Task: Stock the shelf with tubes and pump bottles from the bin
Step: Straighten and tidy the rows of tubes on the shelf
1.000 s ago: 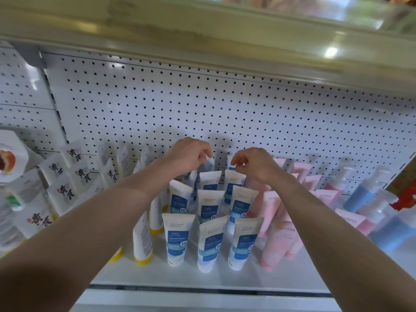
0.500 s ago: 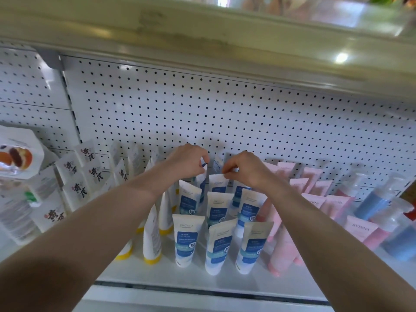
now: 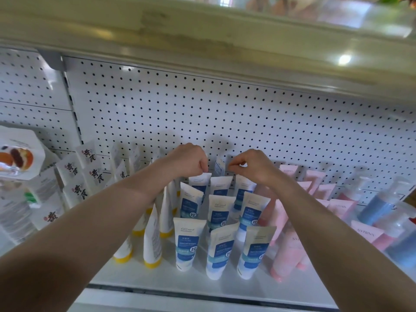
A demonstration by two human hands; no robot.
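White-and-blue tubes (image 3: 190,242) stand cap-down in three columns on the white shelf (image 3: 157,281). My left hand (image 3: 186,161) reaches to the back row and pinches the crimped top of the back-left tube (image 3: 200,180). My right hand (image 3: 252,165) has curled fingers over the back-right tube (image 3: 242,185), whose top edge it hides. One tube (image 3: 219,166) stands between the hands against the pegboard. Pink tubes (image 3: 286,255) and blue pump bottles (image 3: 373,208) fill the right side.
Yellow-capped white tubes (image 3: 153,239) stand left of the blue ones. White boxes with black characters (image 3: 72,170) crowd the far left. The perforated back panel (image 3: 225,113) closes the rear, and an upper shelf edge (image 3: 202,41) hangs overhead.
Both hands stayed at the back row and shifted slightly right and closer together. The view tilted a little, bringing more of the left boxes into sight.
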